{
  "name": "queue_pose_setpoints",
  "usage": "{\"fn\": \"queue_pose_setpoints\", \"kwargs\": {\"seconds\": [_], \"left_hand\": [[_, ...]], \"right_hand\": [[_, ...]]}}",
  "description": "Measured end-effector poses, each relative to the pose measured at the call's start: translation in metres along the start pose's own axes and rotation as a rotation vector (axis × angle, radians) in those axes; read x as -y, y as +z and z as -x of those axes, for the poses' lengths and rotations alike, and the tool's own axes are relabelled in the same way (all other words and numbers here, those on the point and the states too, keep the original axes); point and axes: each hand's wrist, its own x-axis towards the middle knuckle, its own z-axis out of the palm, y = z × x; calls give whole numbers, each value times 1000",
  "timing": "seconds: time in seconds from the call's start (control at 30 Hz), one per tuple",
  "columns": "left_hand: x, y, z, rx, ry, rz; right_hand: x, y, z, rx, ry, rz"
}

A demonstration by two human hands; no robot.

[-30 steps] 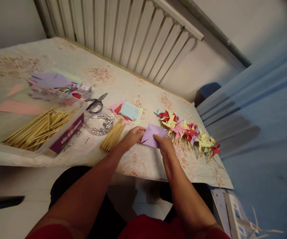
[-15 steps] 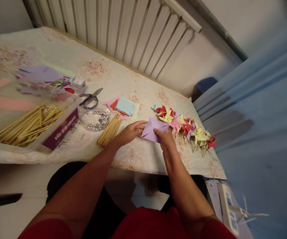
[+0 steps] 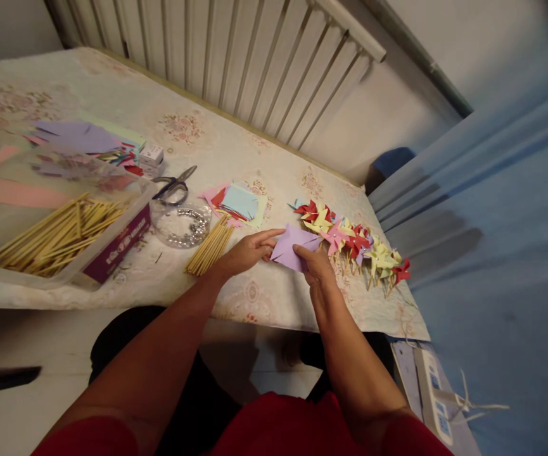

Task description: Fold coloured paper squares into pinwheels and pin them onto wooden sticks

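Note:
A purple paper square point(image 3: 289, 246) with slits cut in from its corners is held above the table's front part. My right hand point(image 3: 318, 261) pinches its right side, thumb on top and the other fingers mostly hidden underneath. On the left edge, my left hand point(image 3: 253, 248) grips the paper, its index finger reaching along the upper corner and the other fingers curled at the edge. Just right of the paper lies a row of finished paper pinwheels point(image 3: 335, 235) on sticks, in red, yellow, pink and purple. A bundle of thin wooden sticks point(image 3: 210, 247) lies left of my left hand.
Cut paper squares point(image 3: 240, 202) are stacked beyond the sticks. Leftward stand a round clear tray of silvery pins point(image 3: 183, 228), scissors point(image 3: 175, 187), small white boxes point(image 3: 151, 157) and a plastic bin of sticks point(image 3: 112, 253). A power strip point(image 3: 433, 392) sits at lower right, beside blue curtains point(image 3: 492, 221).
Almost nothing differs. Both hands keep the purple paper square in nearly the same place, and the view has shifted very slightly.

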Motion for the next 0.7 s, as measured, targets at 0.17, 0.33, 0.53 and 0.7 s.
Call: {"fn": "queue_pose_setpoints", "kwargs": {"seconds": [0.17, 0.33, 0.53, 0.7], "left_hand": [[-2, 0, 0, -20, 22, -195], [-2, 0, 0, -36, 25, -253], [2, -1, -2, -71, 35, -166], [-4, 2, -2, -100, 6, -127]], "right_hand": [[0, 1, 1, 9, 50, 2], [3, 5, 5, 32, 44, 61], [3, 9, 9, 49, 47, 175], [-3, 7, 6, 76, 0, 300]]}}
